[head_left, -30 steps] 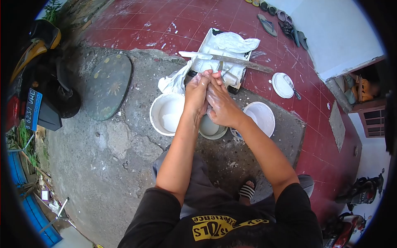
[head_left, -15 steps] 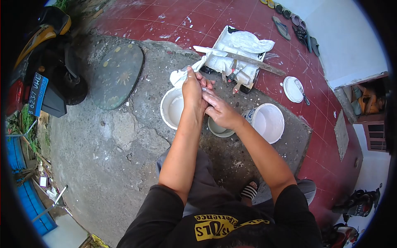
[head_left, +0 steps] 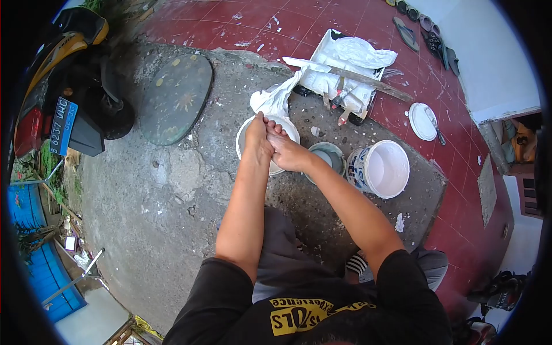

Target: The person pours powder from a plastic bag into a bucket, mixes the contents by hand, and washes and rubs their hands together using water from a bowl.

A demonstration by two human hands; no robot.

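My left hand [head_left: 258,137] and my right hand [head_left: 286,150] are clasped together over a white bucket [head_left: 294,131]. The fingers of each wrap against the other hand, and whatever lies between the palms is hidden. Just beyond the bucket lies a crumpled white cloth [head_left: 272,102]. To the right of my hands stand a small greenish container [head_left: 328,150] and a lettered white bucket [head_left: 391,171]. Farther forward, a paint-covered tray [head_left: 316,85] holds brushes and a white plastic bag [head_left: 362,53], with a wooden stick [head_left: 376,84] across it.
A round white lid [head_left: 422,122] with a brush [head_left: 440,135] lies on red tiles. An oval slab [head_left: 176,100] and a motorbike [head_left: 69,86] are at left. Sandals [head_left: 406,34] line the wall. A person [head_left: 522,144] is partly visible at far right.
Both hands have moved left and closer to my body, from in front of the tray to over the white bucket. The view has shifted, and the small container and lettered bucket show more fully.
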